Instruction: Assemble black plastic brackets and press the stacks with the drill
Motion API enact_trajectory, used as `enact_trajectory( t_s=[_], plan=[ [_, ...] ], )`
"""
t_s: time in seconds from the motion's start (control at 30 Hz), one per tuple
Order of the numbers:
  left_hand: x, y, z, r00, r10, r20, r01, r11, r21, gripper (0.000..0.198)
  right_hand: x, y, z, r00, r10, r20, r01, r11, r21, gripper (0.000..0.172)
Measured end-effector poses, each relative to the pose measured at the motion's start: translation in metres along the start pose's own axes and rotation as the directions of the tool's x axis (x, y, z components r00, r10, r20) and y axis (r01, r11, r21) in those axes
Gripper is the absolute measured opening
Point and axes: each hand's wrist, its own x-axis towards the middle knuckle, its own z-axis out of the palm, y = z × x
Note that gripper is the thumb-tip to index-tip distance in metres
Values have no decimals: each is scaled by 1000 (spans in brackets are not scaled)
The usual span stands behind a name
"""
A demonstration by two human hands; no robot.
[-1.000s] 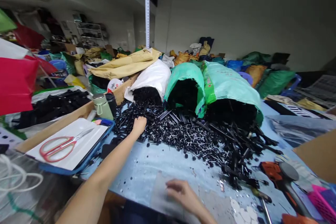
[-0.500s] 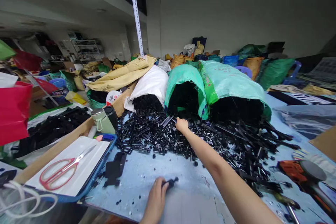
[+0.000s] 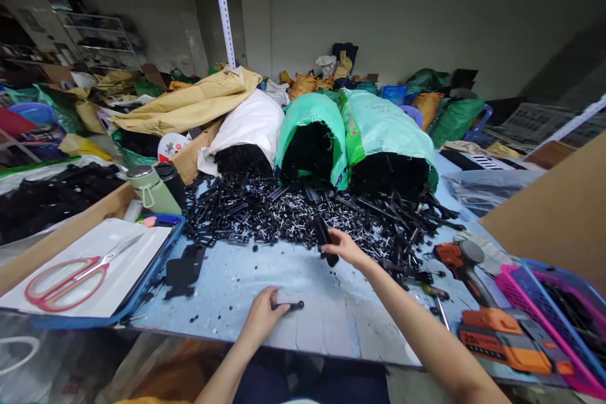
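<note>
My left hand [image 3: 265, 314] is low over the front of the blue table, its thumb and fingers closed on a small black plastic part with a round knob end [image 3: 294, 305]. Farther up and to the right, my right hand [image 3: 345, 247] grips a longer black plastic bar [image 3: 326, 240], held tilted above the table. Behind it spreads a heap of black parts and silver screws [image 3: 293, 214]. The heap lies before the mouths of a white sack [image 3: 255, 126], a green sack [image 3: 312, 110] and a wider green sack [image 3: 392, 126].
An orange cordless drill [image 3: 502, 341] lies at the right, beside a pink basket [image 3: 530, 312]. At left, red-handled scissors [image 3: 71, 281] rest on white paper in a blue tray [image 3: 165, 259]. A green flask [image 3: 154, 189] stands behind the tray, near a wooden board [image 3: 80, 233].
My right hand has come back from the heap's far edge by the green sack, now carrying the long black bar. My left hand still holds its small part. The view has shifted rightward.
</note>
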Motion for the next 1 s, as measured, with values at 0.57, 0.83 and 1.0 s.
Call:
enact_trajectory(
  t_s=[0.57,0.83,1.0],
  plan=[
    [-4,30,30,979,202,-15,-202,977,-66,43,-108,25,81,976,86,-198,-95,995,-35,38],
    [-10,27,41,976,213,46,-207,971,-118,36,-100,30,101,943,324,-82,-223,794,565,45],
    [-19,52,26,962,262,83,-245,955,-169,38,-102,17,91,967,252,39,-227,781,582,49]
  ],
)
